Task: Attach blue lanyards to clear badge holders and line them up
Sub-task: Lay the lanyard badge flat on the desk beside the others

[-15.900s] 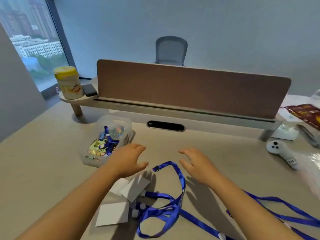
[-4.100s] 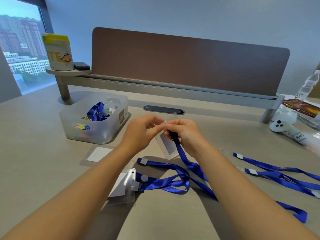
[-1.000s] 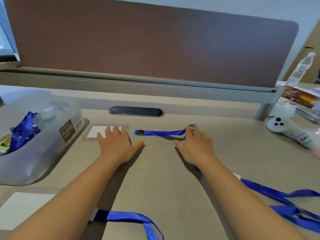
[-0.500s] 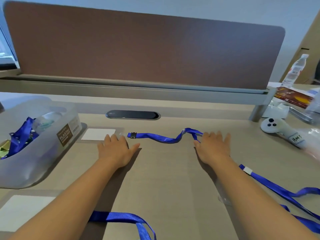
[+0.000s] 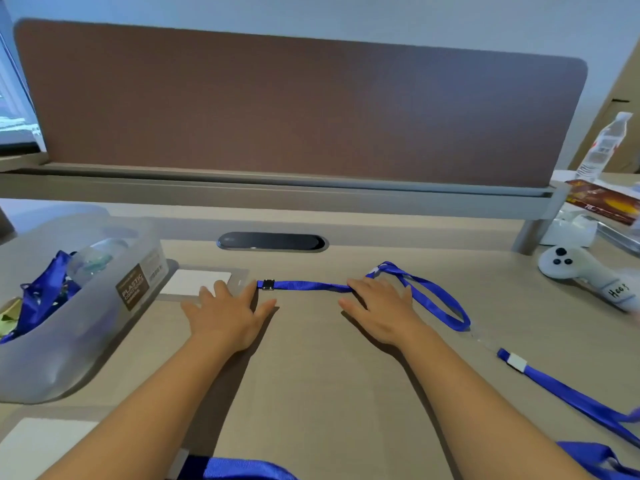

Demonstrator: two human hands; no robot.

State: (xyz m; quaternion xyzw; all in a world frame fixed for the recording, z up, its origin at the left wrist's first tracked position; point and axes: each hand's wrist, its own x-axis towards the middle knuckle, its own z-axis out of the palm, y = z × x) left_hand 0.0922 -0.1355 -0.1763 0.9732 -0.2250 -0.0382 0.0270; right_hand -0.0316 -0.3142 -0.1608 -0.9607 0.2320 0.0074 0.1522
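A clear badge holder (image 5: pixel 195 281) with a white card lies flat near the back of the desk. Its black clip (image 5: pixel 268 284) joins it to a blue lanyard (image 5: pixel 429 296) that runs straight to the right, then loops back. My left hand (image 5: pixel 227 315) rests flat, fingers spread, its fingertips on the holder's near edge. My right hand (image 5: pixel 381 310) lies flat with fingers apart, fingertips pressing on the lanyard strap. A second blue lanyard (image 5: pixel 568 400) trails across the right side. Another badge holder (image 5: pixel 41 445) sits at the bottom left.
A translucent plastic bin (image 5: pixel 79 323) with lanyards and clutter stands at the left. A white controller (image 5: pixel 588 271), a water bottle (image 5: pixel 604 147) and packets lie at the right. The brown divider panel (image 5: pixel 298 109) closes off the back, with a dark cable slot (image 5: pixel 272 241) before it.
My right hand slid left along the lanyard, pulling the wavy strap straight near the clip; its far end now forms a loop to the right. My left hand shifted slightly onto the holder's edge.
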